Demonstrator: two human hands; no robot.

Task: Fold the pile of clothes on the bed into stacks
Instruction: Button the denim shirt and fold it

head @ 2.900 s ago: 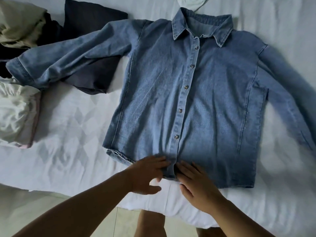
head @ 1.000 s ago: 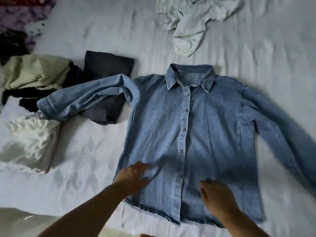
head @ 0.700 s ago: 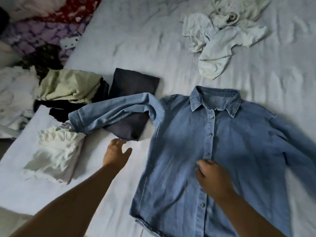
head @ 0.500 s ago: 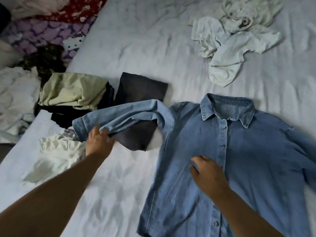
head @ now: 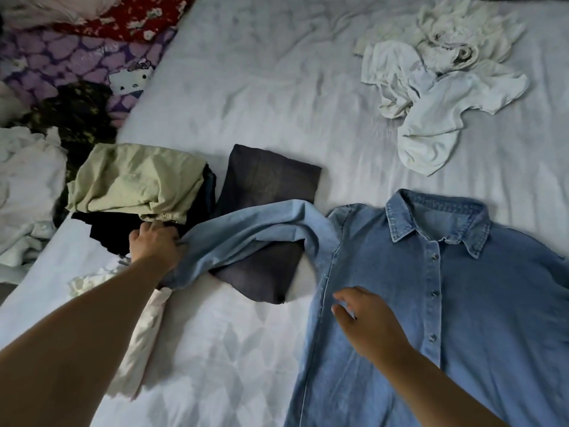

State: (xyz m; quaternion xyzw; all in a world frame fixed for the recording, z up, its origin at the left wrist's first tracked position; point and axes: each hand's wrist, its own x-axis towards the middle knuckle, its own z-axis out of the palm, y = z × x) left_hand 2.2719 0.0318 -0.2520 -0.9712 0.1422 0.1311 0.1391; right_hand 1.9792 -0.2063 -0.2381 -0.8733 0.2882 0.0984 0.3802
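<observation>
A blue denim shirt [head: 437,309] lies buttoned and face up on the white bed sheet [head: 261,97], collar toward the far side. Its left sleeve [head: 243,238] stretches out over a folded dark grey garment [head: 264,186]. My left hand [head: 154,241] grips the cuff end of that sleeve, next to a stack topped by a folded pale green garment [head: 135,180] over dark clothes. My right hand [head: 366,322] rests with relaxed fingers on the shirt's front, left of the button line. The shirt's right sleeve runs out of view.
A crumpled heap of white clothes [head: 437,75] lies at the far right. A folded cream garment [head: 138,337] sits partly under my left forearm. Patterned purple and red bedding [head: 77,53] and loose white fabric [head: 24,186] lie off the bed's left edge.
My left hand left the shirt's hem, reached left and took hold of the sleeve's cuff end. My right hand slid up the shirt front. The view swung left and up.
</observation>
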